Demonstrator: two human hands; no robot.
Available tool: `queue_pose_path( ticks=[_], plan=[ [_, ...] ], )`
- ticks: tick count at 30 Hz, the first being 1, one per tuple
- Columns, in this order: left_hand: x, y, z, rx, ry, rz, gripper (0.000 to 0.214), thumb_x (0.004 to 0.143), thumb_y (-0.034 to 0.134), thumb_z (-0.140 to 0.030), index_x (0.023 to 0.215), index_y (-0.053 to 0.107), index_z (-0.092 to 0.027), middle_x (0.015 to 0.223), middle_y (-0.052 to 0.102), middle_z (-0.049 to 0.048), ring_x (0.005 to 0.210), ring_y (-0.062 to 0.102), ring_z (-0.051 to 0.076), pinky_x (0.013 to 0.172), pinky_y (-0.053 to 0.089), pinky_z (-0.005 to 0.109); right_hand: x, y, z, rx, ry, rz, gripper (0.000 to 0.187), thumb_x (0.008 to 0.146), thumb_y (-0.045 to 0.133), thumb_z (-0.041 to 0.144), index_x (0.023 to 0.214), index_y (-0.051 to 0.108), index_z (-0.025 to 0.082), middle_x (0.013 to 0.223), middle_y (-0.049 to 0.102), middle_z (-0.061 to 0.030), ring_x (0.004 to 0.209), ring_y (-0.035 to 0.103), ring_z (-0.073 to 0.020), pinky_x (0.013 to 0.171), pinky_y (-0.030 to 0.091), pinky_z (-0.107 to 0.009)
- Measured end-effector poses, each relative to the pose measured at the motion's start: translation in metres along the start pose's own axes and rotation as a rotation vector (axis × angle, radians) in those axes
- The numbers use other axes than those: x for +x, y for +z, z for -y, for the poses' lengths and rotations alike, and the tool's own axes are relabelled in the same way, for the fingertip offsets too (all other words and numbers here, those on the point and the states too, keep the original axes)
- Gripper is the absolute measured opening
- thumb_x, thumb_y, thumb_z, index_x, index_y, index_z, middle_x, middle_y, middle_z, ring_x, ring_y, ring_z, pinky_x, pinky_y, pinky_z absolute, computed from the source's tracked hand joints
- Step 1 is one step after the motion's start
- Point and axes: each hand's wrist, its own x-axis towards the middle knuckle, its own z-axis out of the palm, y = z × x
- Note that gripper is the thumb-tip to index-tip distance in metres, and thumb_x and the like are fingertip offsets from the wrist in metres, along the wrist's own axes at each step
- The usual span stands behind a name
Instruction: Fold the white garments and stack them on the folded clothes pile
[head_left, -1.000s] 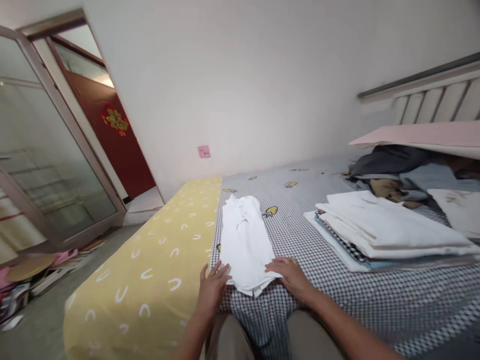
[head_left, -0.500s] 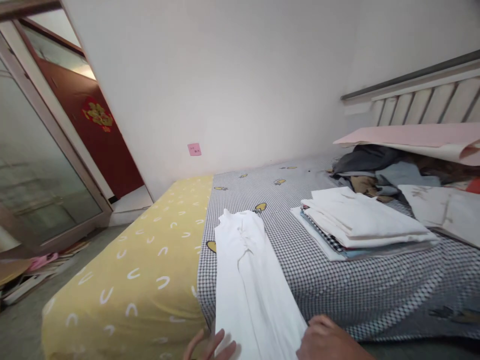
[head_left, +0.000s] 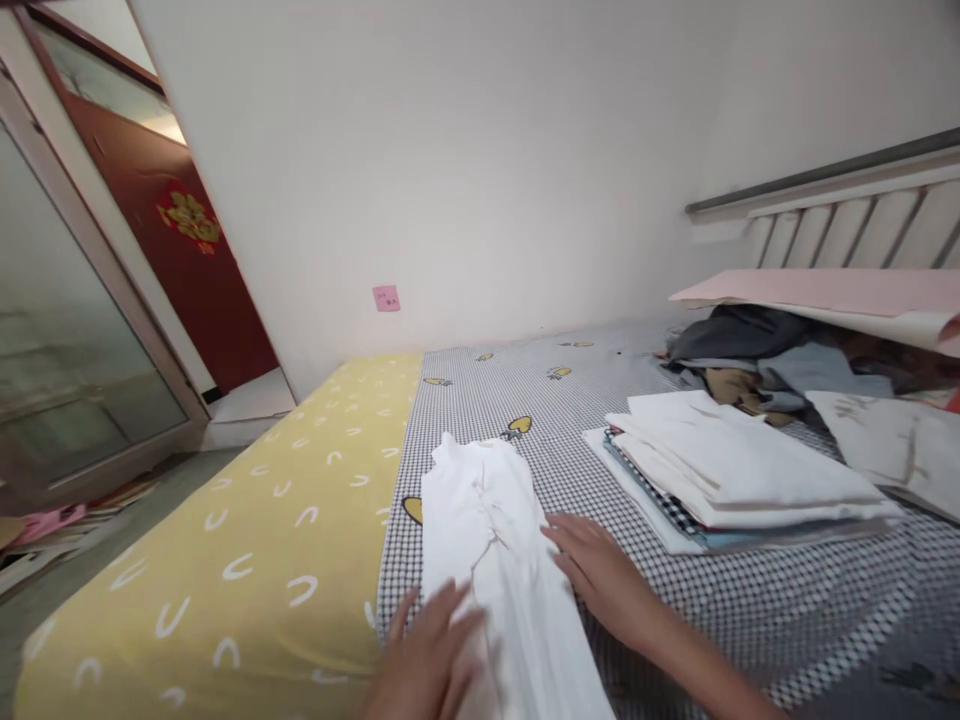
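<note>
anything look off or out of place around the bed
Yes, the pink sheet lies tilted over a jumbled heap of clothes at the head of the bed, which looks messy beside the neatly folded stack of linens. Loose magazines or papers also lie scattered on the floor left of the bed.

the left hand (head_left: pixel 424 655) is blurred; the pink wall note (head_left: pixel 386 298) is unreadably small

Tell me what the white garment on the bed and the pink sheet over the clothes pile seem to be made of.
The white garment looks like thin, matte woven cotton, going by its soft creases, though the exact fibre can't be told. The pink sheet looks like smooth, matte card or foam board, holding a broad stiff curve, with a cream underside.
</note>
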Motion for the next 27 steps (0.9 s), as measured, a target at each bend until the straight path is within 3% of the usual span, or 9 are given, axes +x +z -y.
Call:
queue_pose_path(
  ticks=[3,6,8,10,13,16,21,24,27],
  plan=[
    [0.082,0.003,0.007,0.194,-0.17,-0.119,0.061,0.093,0.029,0.0,0.145,0.052,-0.023,0.159,0.042,0.0124,0.15,0.033,0.025,0.122,0.031,0.057,0.069,0.046,0.02,0.021,0.074,-0.127,0.049,0.097,0.043,0.031,0.143,0.056,0.016,0.155,0.048,-0.0133,0.148,0.036,-0.0284,0.124,0.026,-0.051],
    [0.132,0.023,0.018,0.247,-0.317,-0.056,0.068,0.084,0.03,0.008,0.147,0.047,-0.01,0.162,0.031,0.0167,0.152,0.023,0.027,0.124,0.03,0.05,0.094,0.098,0.023,0.169,0.174,-0.111,0.071,0.088,0.059,0.037,0.152,0.044,0.011,0.158,0.043,-0.0161,0.149,0.035,-0.0314,0.122,0.032,-0.05],
    [0.143,0.041,0.027,0.199,-0.321,0.04,0.073,0.084,0.032,0.006,0.153,0.039,-0.016,0.164,0.028,0.014,0.152,0.02,0.028,0.124,0.029,0.05,0.092,0.124,0.011,0.312,0.243,-0.161,0.071,0.083,0.061,0.037,0.147,0.049,0.01,0.153,0.049,-0.0169,0.145,0.041,-0.0328,0.119,0.035,-0.051],
    [0.141,0.056,0.033,0.148,-0.316,0.117,0.079,0.085,0.031,0.005,0.157,0.031,-0.027,0.165,0.024,0.0097,0.153,0.019,0.027,0.124,0.028,0.052,0.086,0.138,-0.004,0.51,0.279,-0.254,0.054,0.087,0.054,0.041,0.133,0.064,0.014,0.141,0.062,-0.0149,0.136,0.053,-0.0319,0.117,0.038,-0.05],
    [0.135,0.067,0.036,0.107,-0.37,0.178,0.086,0.082,0.028,0.007,0.158,0.025,-0.036,0.166,0.021,0.0056,0.153,0.018,0.025,0.125,0.025,0.053,0.078,0.138,-0.022,0.841,0.449,-0.391,0.054,0.09,0.05,0.058,0.117,0.073,0.017,0.124,0.073,-0.0133,0.12,0.065,-0.032,0.109,0.048,-0.05],
    [0.134,0.07,0.038,0.061,-0.395,0.165,0.087,0.083,0.03,0.005,0.157,0.026,-0.039,0.167,0.02,0.0036,0.154,0.016,0.024,0.125,0.023,0.054,0.073,0.126,-0.021,0.979,0.572,-0.464,0.066,0.089,0.049,0.069,0.127,0.069,0.018,0.134,0.068,-0.0129,0.125,0.062,-0.0336,0.108,0.048,-0.053],
    [0.131,0.081,0.043,-0.023,-0.355,0.132,0.061,0.091,0.034,-0.005,0.143,0.055,-0.029,0.168,0.02,0.0041,0.155,0.014,0.024,0.127,0.017,0.053,0.072,0.115,0.005,0.441,0.046,-0.026,0.049,0.1,0.039,0.058,0.139,0.06,0.038,0.151,0.054,0.0013,0.153,0.025,-0.028,0.125,0.004,-0.061],
    [0.13,0.081,0.047,-0.088,-0.363,0.085,0.051,0.09,0.037,-0.005,0.128,0.066,-0.023,0.166,0.026,0.0051,0.155,0.019,0.024,0.127,0.017,0.054,0.074,0.115,0.015,0.128,0.031,0.144,0.05,0.103,0.034,0.054,0.152,0.04,0.044,0.164,0.033,0.0061,0.156,0.012,-0.0283,0.123,0.002,-0.065],
    [0.138,0.064,0.048,-0.196,-0.493,-0.039,0.045,0.088,0.038,-0.004,0.11,0.073,-0.022,0.149,0.057,0.0064,0.143,0.047,0.022,0.121,0.035,0.05,0.076,0.114,0.019,-0.004,0.059,0.198,0.055,0.103,0.03,0.055,0.157,0.028,0.044,0.167,0.022,0.007,0.157,0.009,-0.0282,0.124,0.004,-0.063]
  ],
)
